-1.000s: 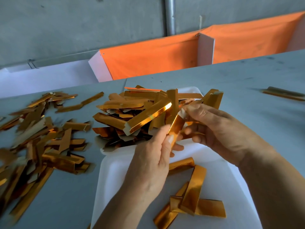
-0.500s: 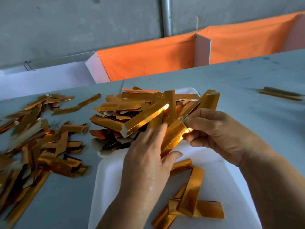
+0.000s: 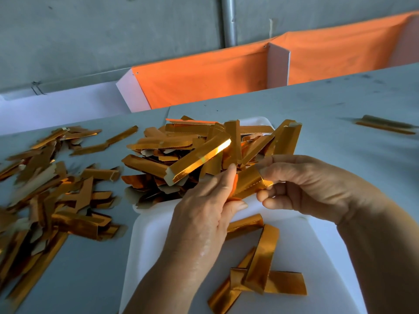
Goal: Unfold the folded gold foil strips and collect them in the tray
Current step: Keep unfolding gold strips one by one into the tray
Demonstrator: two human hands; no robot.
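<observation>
Both hands have lowered one gold foil strip [image 3: 248, 185] toward the near tray [image 3: 149, 236], opening it flatter

Left hand [image 3: 204, 214] and right hand [image 3: 301, 184] pinch its ends; next, likely spreading it fully, then dropping it beside the unfolded strips [image 3: 260, 275]

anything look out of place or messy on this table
One gold strip lies alone at the far right, apart from the loose pile on the left. The heap on the far white tray overhangs its left rim. Nothing looks damaged.
</observation>
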